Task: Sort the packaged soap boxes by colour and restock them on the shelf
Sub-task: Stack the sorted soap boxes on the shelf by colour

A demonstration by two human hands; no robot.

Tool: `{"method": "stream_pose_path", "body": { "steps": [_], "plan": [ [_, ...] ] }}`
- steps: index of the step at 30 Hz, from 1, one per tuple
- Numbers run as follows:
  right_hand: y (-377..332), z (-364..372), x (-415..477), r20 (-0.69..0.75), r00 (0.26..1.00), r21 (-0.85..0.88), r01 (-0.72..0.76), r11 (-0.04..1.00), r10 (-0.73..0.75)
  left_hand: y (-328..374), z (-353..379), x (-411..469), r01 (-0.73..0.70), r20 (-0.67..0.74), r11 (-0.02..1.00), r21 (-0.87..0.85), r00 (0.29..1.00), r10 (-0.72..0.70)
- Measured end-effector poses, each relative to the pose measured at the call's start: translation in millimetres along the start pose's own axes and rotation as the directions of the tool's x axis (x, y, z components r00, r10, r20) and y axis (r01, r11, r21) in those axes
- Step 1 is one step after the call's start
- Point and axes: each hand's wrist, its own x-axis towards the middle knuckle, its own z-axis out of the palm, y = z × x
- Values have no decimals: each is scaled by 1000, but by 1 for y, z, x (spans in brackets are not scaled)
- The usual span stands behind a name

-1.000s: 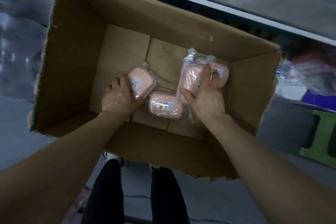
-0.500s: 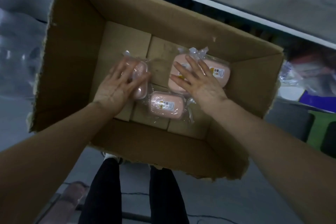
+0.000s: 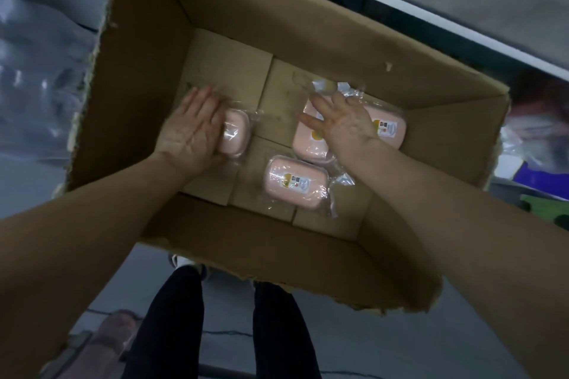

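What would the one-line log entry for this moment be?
in carton | left hand: open, on left soap pack | right hand: open, over two rear packs | front pack: untouched

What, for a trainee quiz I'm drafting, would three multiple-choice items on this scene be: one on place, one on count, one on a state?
1. The soap packs lie: A on a shelf; B in the cardboard box; C on the floor.
2. Pink packs visible: A two; B three; C four.
3. The right hand is: A spread open; B fisted; C round a bottle.
Answers: B, all rest on its bottom; C, one at the left hand, two under the right, one untouched; A, straight fingers over two packs.
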Motion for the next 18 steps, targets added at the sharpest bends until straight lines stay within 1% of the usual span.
{"method": "stream_pose_path", "body": {
  "steps": [3, 6, 8, 9, 11, 14, 16, 18],
  "plan": [
    [-14, -2, 9, -26, 1000, -87, 10, 996, -13, -3, 7, -8, 79, -19, 981, -176, 996, -84],
    [-19, -2, 11, 23, 1000, -140, 25, 990, -22, -1, 8, -12, 114, 11, 972, -205, 993, -115],
    [-15, -6, 10, 28, 999, -130, 27, 991, -24, -1, 9, -14, 140, 9, 959, -246, 990, -142],
    [-12, -8, 8, 7, 1000, -92, 9, 996, -8, -1, 7, -16, 153, 3, 949, -275, 987, -158],
    [-8, -15, -1, -81, 995, 44, -60, 997, 63, 0, 0, -22, 177, -12, 933, -313, 982, -190],
    [-5, -26, -25, -180, 959, 268, -166, 949, 218, 3, -20, -37, 180, -38, 907, -381, 977, -209],
    [-3, -35, -48, -194, 919, 391, -249, 886, 344, 4, -40, -52, 176, -67, 885, -432, 972, -225],
    [0, -48, -75, -145, 891, 499, -310, 810, 430, 5, -63, -71, 153, -96, 874, -461, 971, -221]
  ]
}}
